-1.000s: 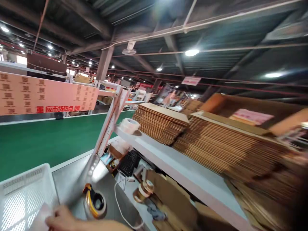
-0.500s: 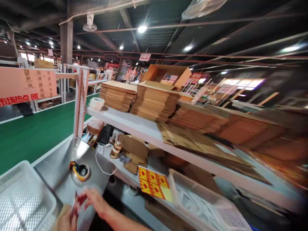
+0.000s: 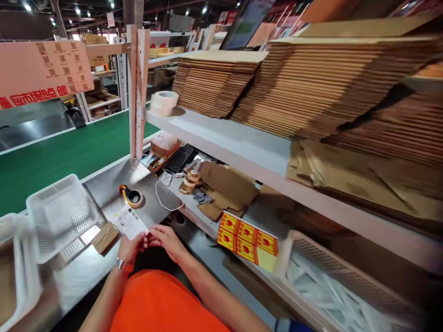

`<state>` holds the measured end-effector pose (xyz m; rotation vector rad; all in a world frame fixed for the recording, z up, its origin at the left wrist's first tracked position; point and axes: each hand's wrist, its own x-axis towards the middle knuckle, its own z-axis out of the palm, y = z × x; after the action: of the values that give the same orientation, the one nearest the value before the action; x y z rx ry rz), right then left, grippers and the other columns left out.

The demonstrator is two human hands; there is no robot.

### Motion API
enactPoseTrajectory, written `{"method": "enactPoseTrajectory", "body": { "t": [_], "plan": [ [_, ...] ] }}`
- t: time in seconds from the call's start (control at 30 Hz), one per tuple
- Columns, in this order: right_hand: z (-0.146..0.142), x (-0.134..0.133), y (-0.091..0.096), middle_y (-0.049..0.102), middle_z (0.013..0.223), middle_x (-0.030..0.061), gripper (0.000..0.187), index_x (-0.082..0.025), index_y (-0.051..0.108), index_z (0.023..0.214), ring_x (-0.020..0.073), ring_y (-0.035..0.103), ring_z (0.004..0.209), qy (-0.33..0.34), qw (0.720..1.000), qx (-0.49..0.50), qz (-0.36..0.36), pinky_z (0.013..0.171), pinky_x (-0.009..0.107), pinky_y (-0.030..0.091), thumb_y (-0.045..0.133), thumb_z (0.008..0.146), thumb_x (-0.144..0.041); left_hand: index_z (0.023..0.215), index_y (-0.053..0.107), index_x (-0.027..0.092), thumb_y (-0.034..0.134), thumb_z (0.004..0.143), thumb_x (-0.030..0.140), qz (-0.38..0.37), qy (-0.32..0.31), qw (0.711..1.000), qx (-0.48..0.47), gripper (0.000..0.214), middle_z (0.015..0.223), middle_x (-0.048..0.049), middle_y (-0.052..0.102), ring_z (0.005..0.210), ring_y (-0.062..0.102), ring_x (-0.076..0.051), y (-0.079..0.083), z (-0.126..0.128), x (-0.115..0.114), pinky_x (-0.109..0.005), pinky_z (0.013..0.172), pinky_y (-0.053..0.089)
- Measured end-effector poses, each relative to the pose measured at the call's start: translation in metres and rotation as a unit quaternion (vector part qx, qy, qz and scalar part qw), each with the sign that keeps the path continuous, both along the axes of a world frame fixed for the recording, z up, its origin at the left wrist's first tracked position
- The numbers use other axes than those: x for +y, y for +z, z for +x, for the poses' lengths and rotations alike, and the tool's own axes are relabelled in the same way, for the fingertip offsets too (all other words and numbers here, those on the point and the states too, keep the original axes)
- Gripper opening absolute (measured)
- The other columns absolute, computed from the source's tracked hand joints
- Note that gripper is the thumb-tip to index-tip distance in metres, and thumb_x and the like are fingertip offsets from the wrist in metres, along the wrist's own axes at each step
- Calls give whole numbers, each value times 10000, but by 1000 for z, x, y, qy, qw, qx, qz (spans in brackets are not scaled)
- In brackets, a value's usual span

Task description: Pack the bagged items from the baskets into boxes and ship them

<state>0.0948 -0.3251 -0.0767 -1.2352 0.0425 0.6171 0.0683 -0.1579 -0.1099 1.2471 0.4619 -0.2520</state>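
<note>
Pinched between the fingertips of both hands: a small red item [image 3: 148, 235], too small and blurred to identify, held low at the near edge of the steel bench [image 3: 104, 189], just in front of the orange shirt [image 3: 166, 302]. Left hand [image 3: 130, 248] curled, fingers closed on the item from the left, with a metal wristband [image 3: 120, 263] at the wrist. Right hand [image 3: 168, 240] curled the same way, fingertips closed on the item from the right. Just beyond the left fingertips, flat on the bench, a white printed slip [image 3: 128, 221] with a barcode; touching the hand or only close to it, cannot tell. Just beside the slip on its left, a small brown cardboard box [image 3: 105, 237]. Further left, a white perforated basket [image 3: 60, 214], with another white bin [image 3: 20, 276] at the picture's edge. Beyond the slip, a yellow-and-black tape dispenser [image 3: 131, 196], and near it a white cable [image 3: 162, 203] looping toward a black keyboard [image 3: 182, 158]. Close to the keyboard, small tape rolls [image 3: 191, 178] and loose brown cardboard scraps [image 3: 228, 184]. Right of the hands, on a lower ledge, a yellow sheet of red stickers [image 3: 247, 236], then a white slatted crate [image 3: 346, 286]. Overhead, on a white shelf [image 3: 242, 143], a roll of pale tape [image 3: 164, 102] beside tall stacks of flattened cardboard [image 3: 311, 83]. Left of the bench, a green conveyor belt [image 3: 51, 159].
</note>
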Motion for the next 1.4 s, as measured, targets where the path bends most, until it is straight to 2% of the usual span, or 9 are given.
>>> {"method": "enactPoseTrajectory", "body": {
  "t": [0.37, 0.53, 0.67, 0.73, 0.9, 1.17, 1.23, 1.3, 1.4],
  "plan": [
    [-41, -104, -21, 835, 806, 81, 665, -176, 815, 877, 226, 794, 758, -44, 998, 37, -5, 732, 343, 591, 976, 622, -769, 840, 769, 123, 966, 595, 598, 27, 21, 999, 14, 570, 687, -80, 774, 539, 668, -169, -4, -43, -101, -262, 491, 451],
    [-57, -139, -26, 838, 792, 89, 651, -170, 837, 851, 231, 797, 769, -60, 997, 45, 5, 708, 326, 578, 986, 607, -755, 828, 766, 117, 981, 580, 550, 22, 20, 999, 26, 543, 666, -71, 763, 534, 660, -162, 1, -56, -136, -257, 481, 442],
    [-65, -161, -32, 846, 823, 97, 628, -164, 852, 832, 233, 795, 795, -97, 995, 35, -8, 659, 301, 567, 980, 612, -739, 822, 718, 137, 989, 567, 552, 15, -3, 999, 41, 557, 645, -54, 739, 534, 658, -161, 4, -58, -154, -252, 480, 429],
    [-68, -171, -35, 851, 844, 96, 617, -168, 860, 829, 222, 789, 786, -112, 993, 37, -10, 629, 283, 555, 977, 608, -732, 880, 699, 156, 982, 566, 552, 21, -5, 999, 47, 578, 624, -26, 723, 522, 651, -153, 2, -57, -161, -236, 476, 412],
    [-76, -192, -41, 854, 862, 107, 607, -164, 880, 843, 209, 783, 781, -126, 991, 40, 8, 627, 270, 558, 966, 627, -725, 1180, 671, 155, 967, 612, 467, 45, -1, 997, 56, 713, 596, 38, 692, 513, 640, -147, -11, -56, -175, -220, 483, 414],
    [-80, -213, -44, 860, 870, 120, 583, -164, 892, 861, 231, 787, 794, -151, 988, 31, 5, 637, 286, 549, 963, 632, -696, 1509, 553, 76, 928, 723, 429, 55, -32, 996, 62, 940, 626, 30, 702, 561, 679, -173, -19, -55, -196, -227, 484, 432],
    [-80, -217, -45, 860, 860, 118, 556, -166, 896, 845, 233, 784, 796, -151, 988, 26, 0, 633, 281, 540, 950, 640, -681, 1549, 529, 76, 921, 742, 461, 93, -49, 993, 60, 977, 676, 7, 723, 583, 696, -187, -22, -55, -199, -237, 498, 450],
    [-80, -220, -47, 857, 841, 110, 519, -173, 895, 821, 227, 779, 789, -147, 989, 20, -8, 627, 274, 533, 927, 661, -666, 1517, 588, 98, 940, 716, 480, 186, -35, 982, 23, 955, 837, -70, 785, 711, 756, -230, -23, -55, -200, -278, 566, 530],
    [-81, -222, -51, 847, 813, 93, 473, -182, 887, 798, 213, 768, 764, -154, 988, 6, -26, 609, 263, 525, 880, 710, -647, 1267, 796, 172, 921, 725, 526, 346, -23, 927, -139, 659, 1180, -182, 807, 1076, 790, -330, -18, -54, -199, -408, 810, 657]
  ]
}}
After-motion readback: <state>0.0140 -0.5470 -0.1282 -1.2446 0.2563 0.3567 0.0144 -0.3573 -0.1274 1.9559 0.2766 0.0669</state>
